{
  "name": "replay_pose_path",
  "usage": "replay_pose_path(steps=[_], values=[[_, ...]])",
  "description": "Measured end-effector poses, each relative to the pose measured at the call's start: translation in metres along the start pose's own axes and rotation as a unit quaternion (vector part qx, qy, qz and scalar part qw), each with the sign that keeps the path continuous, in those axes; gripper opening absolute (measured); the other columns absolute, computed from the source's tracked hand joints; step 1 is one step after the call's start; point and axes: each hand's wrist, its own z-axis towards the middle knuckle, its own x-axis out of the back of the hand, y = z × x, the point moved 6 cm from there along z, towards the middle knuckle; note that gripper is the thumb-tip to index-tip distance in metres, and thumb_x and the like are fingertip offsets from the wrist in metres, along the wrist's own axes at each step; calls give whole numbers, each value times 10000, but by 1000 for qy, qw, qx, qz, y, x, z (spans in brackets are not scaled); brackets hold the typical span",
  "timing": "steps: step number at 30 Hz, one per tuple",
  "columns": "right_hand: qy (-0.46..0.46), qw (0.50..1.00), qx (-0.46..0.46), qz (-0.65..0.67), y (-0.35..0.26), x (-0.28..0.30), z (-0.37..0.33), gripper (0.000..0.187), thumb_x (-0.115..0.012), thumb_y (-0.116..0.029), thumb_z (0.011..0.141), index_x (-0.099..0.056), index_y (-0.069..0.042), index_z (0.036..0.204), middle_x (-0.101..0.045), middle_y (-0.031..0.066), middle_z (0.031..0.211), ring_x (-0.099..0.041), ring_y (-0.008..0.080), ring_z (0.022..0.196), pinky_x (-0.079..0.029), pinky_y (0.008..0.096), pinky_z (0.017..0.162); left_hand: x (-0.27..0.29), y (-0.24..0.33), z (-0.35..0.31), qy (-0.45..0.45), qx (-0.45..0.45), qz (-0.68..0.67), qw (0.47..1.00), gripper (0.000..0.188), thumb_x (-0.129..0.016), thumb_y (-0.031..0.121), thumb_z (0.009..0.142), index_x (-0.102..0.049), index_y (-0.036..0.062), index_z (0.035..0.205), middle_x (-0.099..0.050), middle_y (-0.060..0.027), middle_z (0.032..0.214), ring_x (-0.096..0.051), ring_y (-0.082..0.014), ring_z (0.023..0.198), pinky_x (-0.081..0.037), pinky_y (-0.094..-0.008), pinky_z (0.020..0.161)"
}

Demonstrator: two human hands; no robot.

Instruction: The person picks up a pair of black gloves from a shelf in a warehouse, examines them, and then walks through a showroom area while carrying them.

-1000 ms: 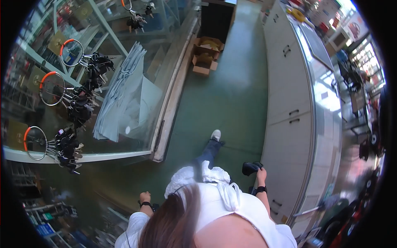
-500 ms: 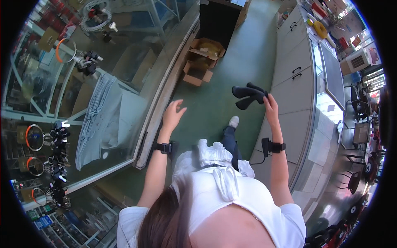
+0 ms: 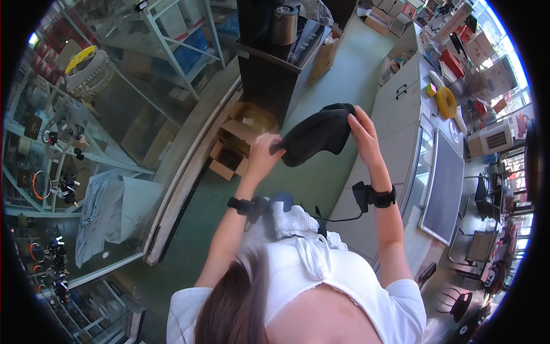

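A soft black cloth piece is stretched out in front of me between my two hands; its exact kind does not show. My left hand pinches its near left end. My right hand grips the upper right end, thumb on the near side and the other fingers partly hidden. The cloth hangs in a slight curve between them, above the green floor. Each of my wrists wears a black strap with a small box, and a cable runs from the right one.
Open cardboard boxes stand on the floor beyond my left hand. Behind them is a dark counter with a metal pot. White cabinets line the right side. Glass panels and a frame run along the left.
My left hand has moved to the cloth and taken hold of one end. The black piece, bunched in my right hand before, is now spread between both hands. My view has moved forward.
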Motion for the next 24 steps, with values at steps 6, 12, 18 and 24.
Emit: replay_pose_path(steps=[6,12,18,24], values=[[44,997,53,-29,7,104,93,261,-471,-218,827,-476,-51,1027,-438,-73,787,-357,4,681,-256,147,577,-114,-25,89,-140,189,-241,942,187,-606,101,695,-472,33,807,-565,-68,749,-540,-155,708,-409,-254,630],[135,987,53,-67,24,245,157,301,-472,-214,822,-463,24,1007,-491,10,913,-418,75,875,-305,187,784,-183,-3,216,-193,215,-357,888,169,-600,39,697,-449,14,770,-559,-68,700,-518,-99,637,-403,-219,543],[310,950,9,-34,43,367,203,196,-470,-185,822,-478,-3,894,-471,-25,808,-410,23,752,-314,146,657,-251,15,318,-301,210,-324,872,142,-588,49,700,-492,8,796,-561,-49,728,-525,-97,680,-411,-213,589],[294,942,1,-159,115,477,279,174,-479,-176,822,-475,-12,762,-361,-72,636,-299,10,578,-234,166,491,-321,-5,405,-185,229,-264,919,156,-588,62,693,-475,7,786,-575,-87,698,-549,-133,647,-414,-232,577]])
